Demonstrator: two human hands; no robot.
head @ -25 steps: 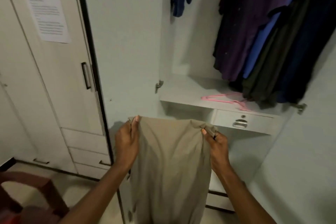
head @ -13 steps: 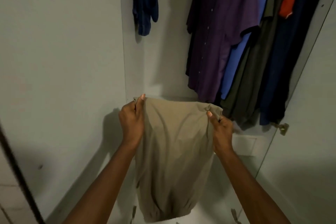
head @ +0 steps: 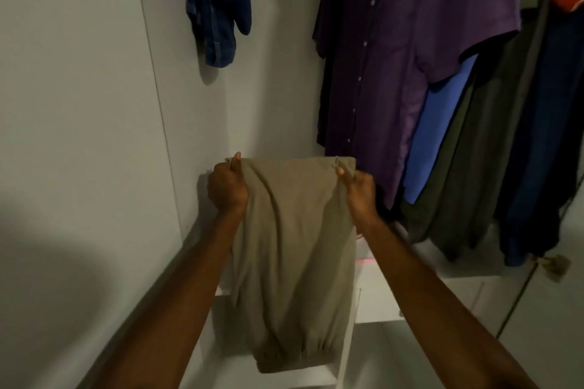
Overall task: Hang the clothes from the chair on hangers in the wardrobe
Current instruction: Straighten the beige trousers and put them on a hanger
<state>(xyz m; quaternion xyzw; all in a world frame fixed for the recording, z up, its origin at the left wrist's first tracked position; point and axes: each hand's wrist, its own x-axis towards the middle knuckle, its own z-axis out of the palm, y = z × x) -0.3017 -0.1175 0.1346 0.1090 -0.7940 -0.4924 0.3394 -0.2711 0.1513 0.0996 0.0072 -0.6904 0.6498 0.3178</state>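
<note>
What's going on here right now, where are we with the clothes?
A person stands at the open wardrobe, holding up a folded khaki garment. The left hand and right hand each pinch a top corner, so it hangs between them. It is not on a hanger yet. Behind it a purple shirt and other clothes already hang, with a dark blue garment hanging apart to their left.

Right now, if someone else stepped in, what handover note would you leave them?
Left hand and right hand each pinch a top corner of the folded khaki trousers, held up before the open wardrobe.
Done: purple shirt and other garments already hang on the right.
Left: the trousers are on no hanger yet. A bit of pink shows on the shelf behind them, too hidden to identify.
</note>
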